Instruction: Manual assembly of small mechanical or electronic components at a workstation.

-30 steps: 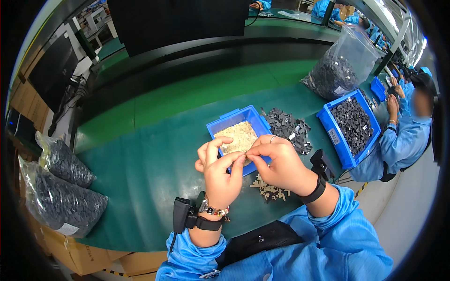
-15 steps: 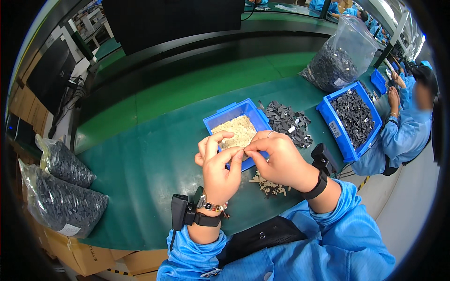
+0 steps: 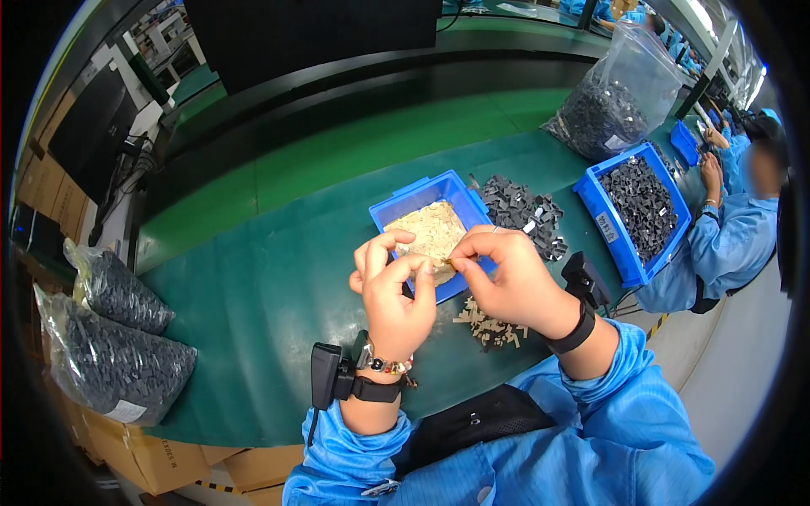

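Glossy blue plastic bin (image 3: pixel 426 192), matt green mat (image 3: pixel 270 278)

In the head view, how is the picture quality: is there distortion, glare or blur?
Head view: strong fisheye bending, black rim corners; glare on the clear plastic bag of dark parts; co-worker's face blurred; left hand, right hand and small blue plastic bin sharp, evenly lit.

A dark green worktop (image 3: pixel 253 287) is stretching beside a lighter green conveyor belt (image 3: pixel 354 148). Cardboard boxes (image 3: pixel 143 460) are standing below its left edge, and overhead lights (image 3: pixel 700 17) are glaring at the far right.
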Demonstrator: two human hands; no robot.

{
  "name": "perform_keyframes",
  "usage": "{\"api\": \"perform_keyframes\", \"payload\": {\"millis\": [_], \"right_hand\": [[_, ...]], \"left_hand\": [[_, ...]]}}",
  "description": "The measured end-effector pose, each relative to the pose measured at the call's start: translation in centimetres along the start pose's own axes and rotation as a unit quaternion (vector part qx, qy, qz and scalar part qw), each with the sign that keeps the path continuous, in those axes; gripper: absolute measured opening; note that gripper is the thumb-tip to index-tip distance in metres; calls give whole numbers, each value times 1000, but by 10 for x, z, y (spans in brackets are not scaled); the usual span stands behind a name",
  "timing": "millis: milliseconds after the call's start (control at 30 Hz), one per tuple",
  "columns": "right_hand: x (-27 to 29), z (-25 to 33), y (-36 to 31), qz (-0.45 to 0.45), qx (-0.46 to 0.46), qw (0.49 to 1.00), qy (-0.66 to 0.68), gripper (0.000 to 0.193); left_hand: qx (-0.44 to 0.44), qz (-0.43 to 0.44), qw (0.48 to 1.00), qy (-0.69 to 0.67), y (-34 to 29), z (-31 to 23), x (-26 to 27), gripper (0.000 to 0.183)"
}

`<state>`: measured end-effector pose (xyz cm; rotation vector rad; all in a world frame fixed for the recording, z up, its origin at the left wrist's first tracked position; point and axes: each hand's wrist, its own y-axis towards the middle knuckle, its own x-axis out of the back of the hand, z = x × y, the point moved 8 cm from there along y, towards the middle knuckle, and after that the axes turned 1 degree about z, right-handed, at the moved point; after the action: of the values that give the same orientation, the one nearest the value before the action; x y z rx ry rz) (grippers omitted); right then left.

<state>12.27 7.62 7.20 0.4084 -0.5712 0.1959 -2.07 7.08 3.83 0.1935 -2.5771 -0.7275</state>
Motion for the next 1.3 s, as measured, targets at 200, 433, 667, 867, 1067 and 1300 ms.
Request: {"api": "perform_keyframes", "payload": {"millis": [200, 433, 667, 867, 1067, 1300], "right_hand": [[18, 8, 0, -70, 100, 992, -23, 8], [22, 12, -1, -83, 167, 980, -75, 9], [26, 27, -8, -104, 267, 943, -169, 21], [25, 17, -4, -88, 224, 962, -129, 15], [14, -2, 0, -27, 0, 998, 63, 9], [7, -7, -3, -51, -19, 997, 57, 6]], "left_hand": [[16, -44, 996, 76, -1, -1, 11, 10], [42, 15, 999, 13, -4, 6, 3, 11], [3, 46, 997, -62, 0, 0, 1, 9], [-5, -5, 998, -64, 1, -2, 8, 7], [0, 8, 999, -32, 0, -9, 9, 9], [-2, 32, 999, -15, -3, -9, 0, 13]]}}
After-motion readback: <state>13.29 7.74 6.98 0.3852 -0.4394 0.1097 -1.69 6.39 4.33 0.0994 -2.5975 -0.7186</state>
